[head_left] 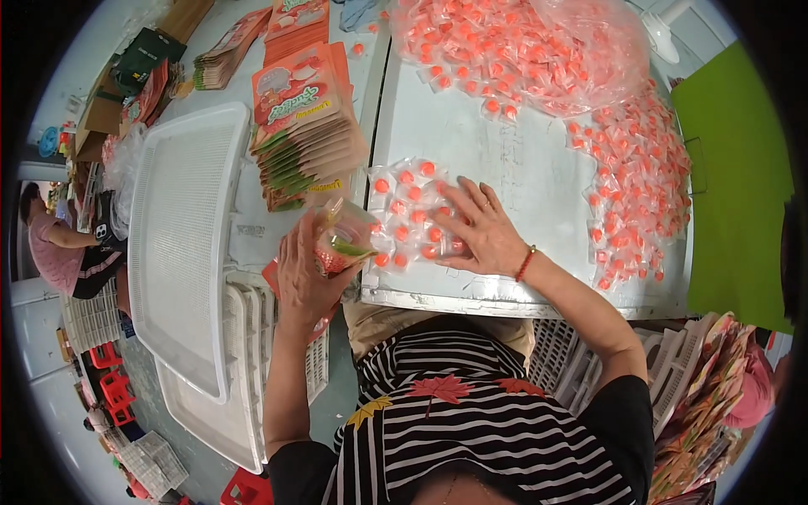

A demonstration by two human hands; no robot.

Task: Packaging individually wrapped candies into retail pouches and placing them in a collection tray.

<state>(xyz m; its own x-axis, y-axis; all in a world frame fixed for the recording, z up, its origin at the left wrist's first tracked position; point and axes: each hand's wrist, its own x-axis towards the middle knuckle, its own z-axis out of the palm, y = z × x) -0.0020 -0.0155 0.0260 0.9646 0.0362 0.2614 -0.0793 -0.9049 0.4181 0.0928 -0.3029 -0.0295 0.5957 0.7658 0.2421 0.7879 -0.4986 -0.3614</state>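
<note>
My left hand (301, 273) grips a partly clear plastic pouch (347, 225), its mouth spread wide beside the table's near left edge. To its right, a small batch of wrapped candies (411, 194), each with a round orange-red middle in clear film, lies on the white tabletop (497, 168). My right hand (490, 234) rests palm down at the right side of this batch. Its fingers are apart and touch or cover some of the candies. Whether any candy is inside the pouch I cannot make out.
Stacked printed pouches (295, 109) lie beyond my left hand. A large heap of candies (641, 185) runs along the right, below a big clear bag (589, 50). White perforated trays (189, 236) stand left. A green panel (741, 185) borders the right; another person (63, 244) sits far left.
</note>
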